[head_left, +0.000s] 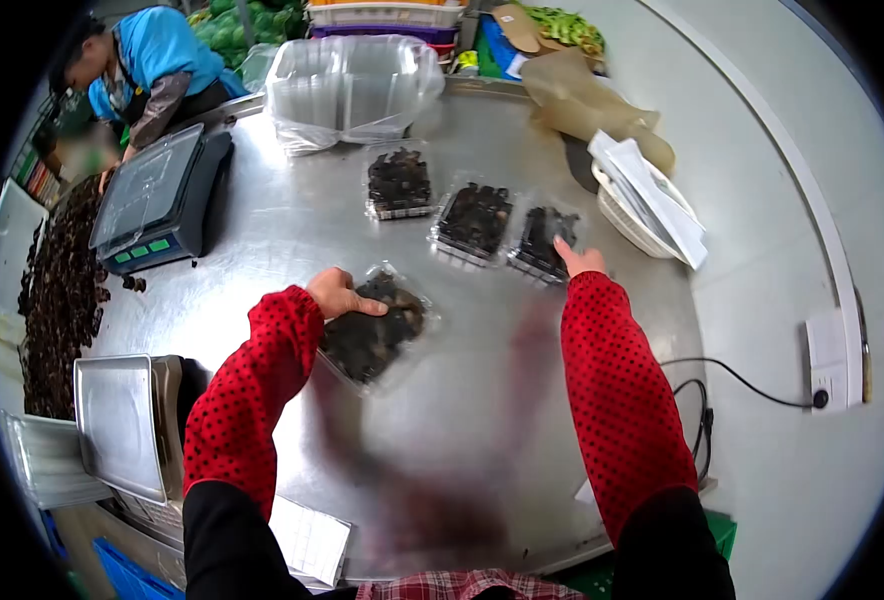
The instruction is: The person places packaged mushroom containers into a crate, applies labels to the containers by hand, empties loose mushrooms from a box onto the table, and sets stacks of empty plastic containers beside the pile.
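My left hand (340,294) grips a clear plastic box (374,335) of dark, crinkled pieces that look like wood ear mushrooms, its thumb lying across the top. This box is tilted toward me over the metal table. Farther right, my right hand (580,259) holds the near right edge of a second clear box (542,243) with similar dark contents; the thumb shows, the other fingers are mostly hidden. Just left of that box sits another filled box (473,222), and one more filled box (400,183) stands farther back.
A weighing scale (152,205) stands at the left beside a heap of dark pieces (67,290). Stacked clear containers (352,88) are at the back. A white basket with papers (645,205) sits right. A person in blue (172,50) works at the far left.
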Demonstrator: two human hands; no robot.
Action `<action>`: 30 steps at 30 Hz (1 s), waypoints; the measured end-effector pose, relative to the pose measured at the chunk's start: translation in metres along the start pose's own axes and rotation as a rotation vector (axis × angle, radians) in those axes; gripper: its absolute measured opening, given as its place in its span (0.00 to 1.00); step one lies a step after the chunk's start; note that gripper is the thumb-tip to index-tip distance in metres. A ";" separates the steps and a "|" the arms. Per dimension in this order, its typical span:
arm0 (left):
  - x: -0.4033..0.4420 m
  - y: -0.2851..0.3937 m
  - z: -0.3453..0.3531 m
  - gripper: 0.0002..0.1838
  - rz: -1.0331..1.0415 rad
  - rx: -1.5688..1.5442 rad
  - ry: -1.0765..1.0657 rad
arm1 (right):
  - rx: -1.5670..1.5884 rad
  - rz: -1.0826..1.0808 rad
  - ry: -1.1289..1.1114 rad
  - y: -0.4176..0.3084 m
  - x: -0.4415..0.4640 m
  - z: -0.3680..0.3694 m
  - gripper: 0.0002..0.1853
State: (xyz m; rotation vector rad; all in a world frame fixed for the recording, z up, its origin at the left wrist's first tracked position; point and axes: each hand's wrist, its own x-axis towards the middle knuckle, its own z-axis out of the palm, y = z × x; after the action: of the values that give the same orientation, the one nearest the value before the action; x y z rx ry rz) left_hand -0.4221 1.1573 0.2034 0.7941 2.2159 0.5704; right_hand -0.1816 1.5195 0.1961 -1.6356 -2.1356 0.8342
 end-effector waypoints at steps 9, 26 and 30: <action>0.107 0.049 -0.126 0.27 0.277 -0.575 0.374 | 1.200 0.050 -0.418 0.012 0.024 -0.033 0.21; -0.078 0.047 0.063 0.32 0.130 -0.876 0.123 | 0.784 0.121 -0.897 0.031 -0.200 -0.078 0.34; -0.204 0.024 0.120 0.12 -0.076 -0.796 0.285 | 0.710 0.050 -0.849 0.106 -0.298 -0.100 0.47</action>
State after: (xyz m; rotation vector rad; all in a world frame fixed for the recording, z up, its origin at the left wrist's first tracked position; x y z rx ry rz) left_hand -0.2091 1.0549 0.2348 0.2134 1.9758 1.4675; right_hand 0.0433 1.2794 0.2353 -1.0303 -1.8262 2.2795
